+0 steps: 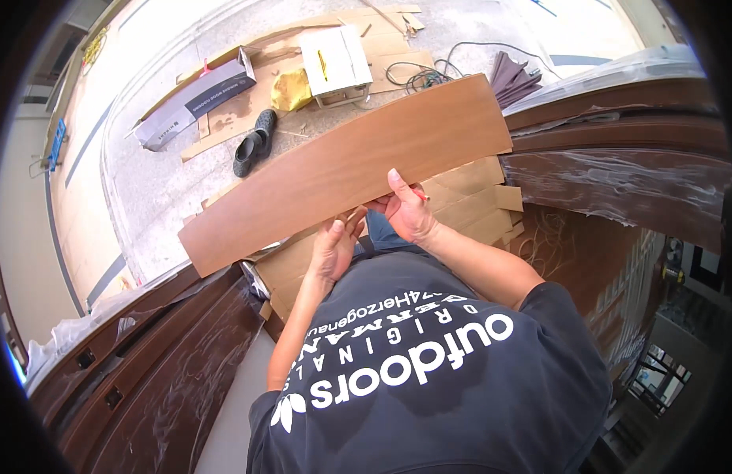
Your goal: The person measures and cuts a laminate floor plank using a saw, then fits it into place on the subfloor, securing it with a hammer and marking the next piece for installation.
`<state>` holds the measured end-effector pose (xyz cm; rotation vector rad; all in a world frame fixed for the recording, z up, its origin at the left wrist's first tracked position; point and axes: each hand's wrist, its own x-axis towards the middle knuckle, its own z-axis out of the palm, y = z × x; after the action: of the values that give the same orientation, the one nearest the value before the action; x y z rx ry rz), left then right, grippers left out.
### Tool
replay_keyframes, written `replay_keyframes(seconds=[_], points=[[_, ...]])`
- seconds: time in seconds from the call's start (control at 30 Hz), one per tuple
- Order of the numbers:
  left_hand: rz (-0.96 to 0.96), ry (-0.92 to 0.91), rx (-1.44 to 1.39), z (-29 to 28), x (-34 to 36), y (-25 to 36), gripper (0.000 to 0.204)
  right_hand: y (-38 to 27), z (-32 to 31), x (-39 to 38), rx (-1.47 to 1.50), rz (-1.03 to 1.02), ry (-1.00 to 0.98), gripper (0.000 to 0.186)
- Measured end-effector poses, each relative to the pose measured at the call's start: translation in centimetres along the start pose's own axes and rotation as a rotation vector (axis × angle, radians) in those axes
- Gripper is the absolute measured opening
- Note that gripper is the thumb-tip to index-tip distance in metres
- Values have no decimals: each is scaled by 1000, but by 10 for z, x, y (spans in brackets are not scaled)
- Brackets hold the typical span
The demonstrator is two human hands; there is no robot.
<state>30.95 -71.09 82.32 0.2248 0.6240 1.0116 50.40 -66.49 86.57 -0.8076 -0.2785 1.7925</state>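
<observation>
A long brown wood floor plank [334,178] lies tilted across in front of me, its right end higher in the view. My right hand [409,212] grips its near edge, thumb on the top face and fingers underneath. A red pencil [421,195] sticks out between the fingers of that hand. Close by on the left, my left hand [338,246] is curled at the same edge, with its fingertips against the plank and partly hidden under it. The plank hides part of the floor beyond it.
Brown door frames wrapped in plastic stand at the right [619,186] and lower left [168,379]. Cardboard [481,186] covers the floor below. Beyond the plank are a long carton [196,99], a dark clog [255,144], a yellow bag [292,90], a white-topped box [334,59] and a coiled cable [417,77].
</observation>
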Motion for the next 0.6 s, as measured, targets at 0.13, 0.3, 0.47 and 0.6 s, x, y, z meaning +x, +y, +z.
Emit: replay_keyframes(seconds=[0.13, 0.3, 0.47, 0.6], points=[[330, 218, -257, -31, 145, 89, 50, -7, -1, 146, -47, 89, -161, 43], [304, 491, -208, -112, 263, 192, 32, 12, -107, 312, -1574, 275, -405, 58], [313, 600, -83, -149, 341, 247, 34, 8, -207, 319, -1990, 438, -503, 37], [332, 665, -8, -182, 388, 280, 37, -23, -185, 366, -1643, 589, -198, 39]])
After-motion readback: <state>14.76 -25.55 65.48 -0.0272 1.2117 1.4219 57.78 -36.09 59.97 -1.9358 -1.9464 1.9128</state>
